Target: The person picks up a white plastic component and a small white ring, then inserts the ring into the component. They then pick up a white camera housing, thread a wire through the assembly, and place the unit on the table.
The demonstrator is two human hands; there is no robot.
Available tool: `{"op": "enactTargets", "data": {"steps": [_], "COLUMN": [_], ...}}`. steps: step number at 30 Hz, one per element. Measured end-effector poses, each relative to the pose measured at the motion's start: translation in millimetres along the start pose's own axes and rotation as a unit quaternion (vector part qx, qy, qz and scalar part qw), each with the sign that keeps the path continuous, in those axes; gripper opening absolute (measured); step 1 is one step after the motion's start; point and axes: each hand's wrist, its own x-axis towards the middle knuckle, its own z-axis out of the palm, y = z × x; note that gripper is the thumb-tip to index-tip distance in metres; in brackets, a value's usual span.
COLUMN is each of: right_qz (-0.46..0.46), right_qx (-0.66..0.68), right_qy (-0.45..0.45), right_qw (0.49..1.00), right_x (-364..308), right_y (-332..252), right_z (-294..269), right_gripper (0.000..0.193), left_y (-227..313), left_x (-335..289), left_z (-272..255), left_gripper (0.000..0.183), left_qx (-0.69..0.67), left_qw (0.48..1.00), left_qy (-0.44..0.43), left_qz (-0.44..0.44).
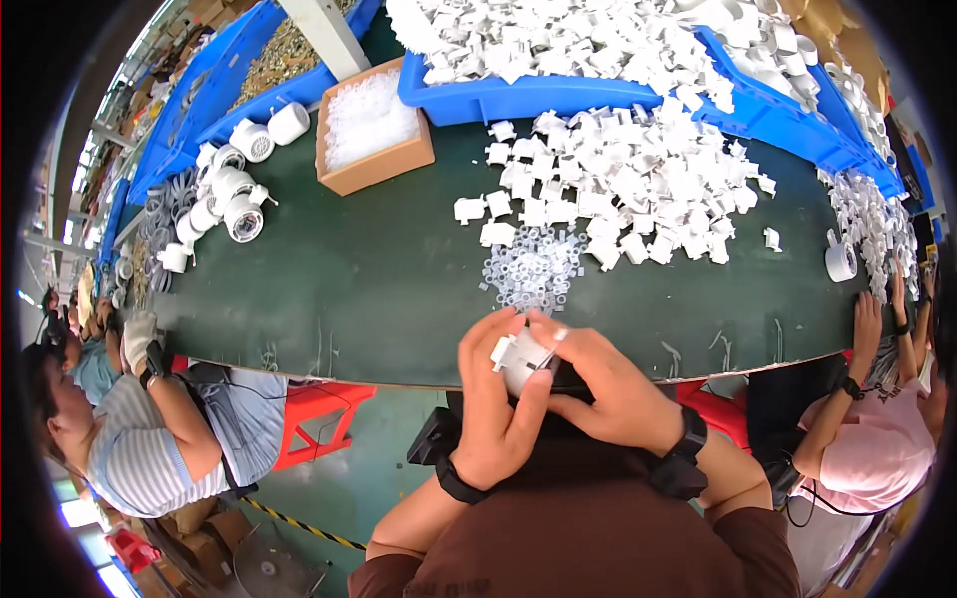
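Observation:
Close to the table's front edge, my left hand point(488, 414) wraps round a white round plastic housing point(518, 371) with a small bracket-like piece on its side. My right hand point(613, 389) closes on the same housing from the other side, its fingertips at the top. A small white tip shows by the right fingers; its kind is too small to tell. Just beyond my hands lies a pile of small translucent plastic pieces point(533, 267). Behind it spreads a heap of white plastic brackets point(648, 184).
A cardboard box point(374, 174) of translucent pieces and several white round housings point(229, 184) stand at the left. A blue bin point(528, 100) of white parts lines the back. Co-workers sit at left point(150, 439) and right point(867, 439). A red stool point(319, 419) stands left.

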Motion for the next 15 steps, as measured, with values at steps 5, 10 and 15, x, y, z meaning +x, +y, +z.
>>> {"op": "enactTargets", "data": {"steps": [5, 10, 15], "right_qz": [0.081, 0.116, 0.081], "right_qx": [0.104, 0.406, 0.280], "right_qy": [-0.040, 0.006, 0.067], "right_qw": [0.990, 0.907, 0.954], "right_x": [8.5, 19.6, 15.8], "right_y": [-5.6, -16.7, -17.7], "right_z": [-15.4, -2.4, 10.0], "right_gripper": [0.052, 0.010, 0.010], "left_y": [4.4, 7.7, 2.5], "left_x": [6.0, 7.7, 10.8], "left_z": [-13.6, -13.3, -15.0], "left_gripper": [0.046, 0.034, 0.022], "left_qx": [0.160, 0.199, 0.182], "left_qw": [0.984, 0.977, 0.980], "left_qy": [-0.001, -0.005, 0.029], "left_qz": [0.073, 0.079, 0.077]}}
